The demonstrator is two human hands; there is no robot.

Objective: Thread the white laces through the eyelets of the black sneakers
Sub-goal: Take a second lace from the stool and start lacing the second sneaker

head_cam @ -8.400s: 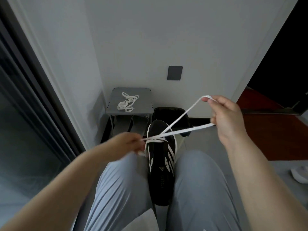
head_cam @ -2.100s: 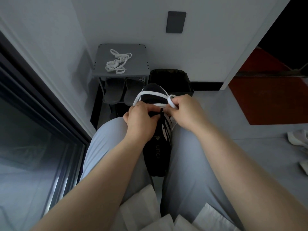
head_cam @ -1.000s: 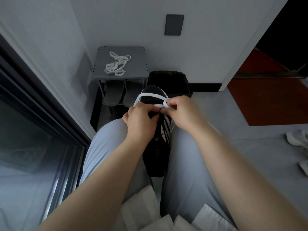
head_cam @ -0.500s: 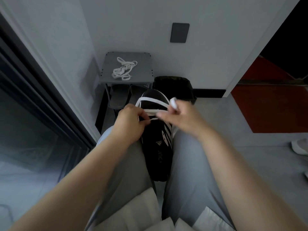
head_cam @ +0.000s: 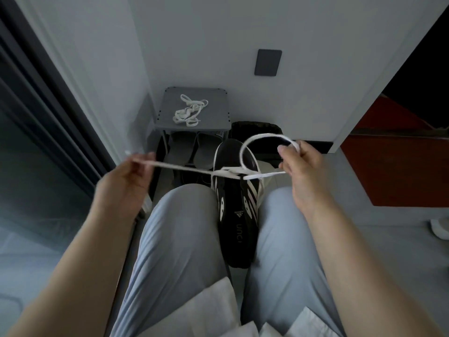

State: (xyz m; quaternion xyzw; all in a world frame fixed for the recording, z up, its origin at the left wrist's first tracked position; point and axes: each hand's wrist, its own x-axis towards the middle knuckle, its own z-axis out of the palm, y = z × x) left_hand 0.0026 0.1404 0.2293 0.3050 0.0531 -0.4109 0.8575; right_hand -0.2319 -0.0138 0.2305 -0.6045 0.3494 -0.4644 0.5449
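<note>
The lace [head_cam: 184, 168] is now drawn taut to centre left, pinched in the left hand [head_cam: 126, 183]; its loop is gripped by the right hand [head_cam: 303, 171]. Both hands were lately at the sneaker [head_cam: 237, 215], wedged between the knees mid-frame. Another eyelet is judged threaded.

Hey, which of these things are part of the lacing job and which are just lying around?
In the job: black sneaker, the white lace in it, left hand and right hand gripping its ends, spare lace on the grey rack.
Lying about: grey slippers, black bin, wall plate, white shoe at right edge.
</note>
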